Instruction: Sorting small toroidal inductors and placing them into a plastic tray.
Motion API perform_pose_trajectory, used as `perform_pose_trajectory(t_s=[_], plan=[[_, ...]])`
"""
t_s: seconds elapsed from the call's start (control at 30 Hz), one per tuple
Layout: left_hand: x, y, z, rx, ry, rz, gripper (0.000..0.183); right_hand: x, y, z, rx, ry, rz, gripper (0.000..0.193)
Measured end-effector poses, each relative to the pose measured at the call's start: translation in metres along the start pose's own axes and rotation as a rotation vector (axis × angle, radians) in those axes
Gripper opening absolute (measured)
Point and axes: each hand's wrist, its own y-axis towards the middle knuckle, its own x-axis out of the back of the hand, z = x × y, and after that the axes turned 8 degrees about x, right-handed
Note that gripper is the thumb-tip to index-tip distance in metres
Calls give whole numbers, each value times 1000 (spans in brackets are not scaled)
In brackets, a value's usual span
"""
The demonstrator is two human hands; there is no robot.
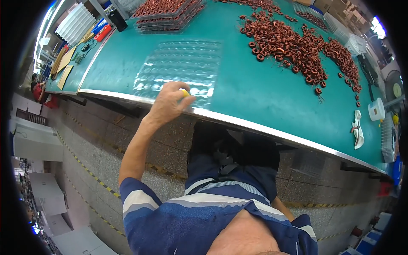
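Note:
My left hand [169, 103] is over the near edge of a clear plastic tray [182, 57] with rows of round pockets, which lies on the green tabletop. Its fingers are curled in toward the thumb. A small yellow patch [184, 92] shows between them; whether it is a held piece or a covering on a finger, I cannot tell. No copper coils show in the tray's pockets. My right hand is out of sight; only part of the right forearm [282, 208] shows beside my body.
Loose copper-wound ring coils [289, 49] lie heaped at the right. Stacked clear trays [168, 19] full of coils stand at the back left, near a black cup [117, 20] and a red bin [103, 33]. A white tub [376, 109] and a white cloth [358, 130] are far right.

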Motion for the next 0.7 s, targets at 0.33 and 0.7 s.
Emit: perform_pose_trajectory(t_s=[0.33, 0.7], plan=[[-58, 58, -8, 89, 208, -129, 55, 30, -52, -23, -250, 190, -57, 25], [2, 21, -14, 147, -138, 254, 52, 74, -188, 353, 595, -306, 145, 24]])
